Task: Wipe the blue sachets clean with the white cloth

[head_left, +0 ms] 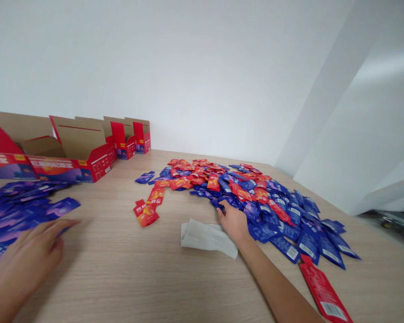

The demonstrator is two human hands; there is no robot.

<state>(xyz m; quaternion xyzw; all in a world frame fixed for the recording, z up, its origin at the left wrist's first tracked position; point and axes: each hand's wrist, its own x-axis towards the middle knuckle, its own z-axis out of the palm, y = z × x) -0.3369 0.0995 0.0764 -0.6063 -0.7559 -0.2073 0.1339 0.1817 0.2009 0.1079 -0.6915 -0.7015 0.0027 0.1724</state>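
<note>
On the wooden table (121, 287), red and blue packets (242, 193) lie in a big pile, and open red boxes (70, 148) stand behind. The left hand (23, 255) is wide open beside flat blue sleeves (16, 211). The right hand (234, 222) is narrow at the pile edge, just beside a white cloth (207, 238); I cannot tell if it holds a packet.

A pale wooden table (121, 273) is carrying everything here. Open red cartons (84, 157) are standing along its far edge at upper left, with blue sachets (16, 211) spreading out below them at the left. A heap of red and blue sachets (242, 197) is sprawling across the centre and right, a white cloth (207, 237) is lying against its near side, and a red sachet (323, 291) is resting at lower right.
</note>
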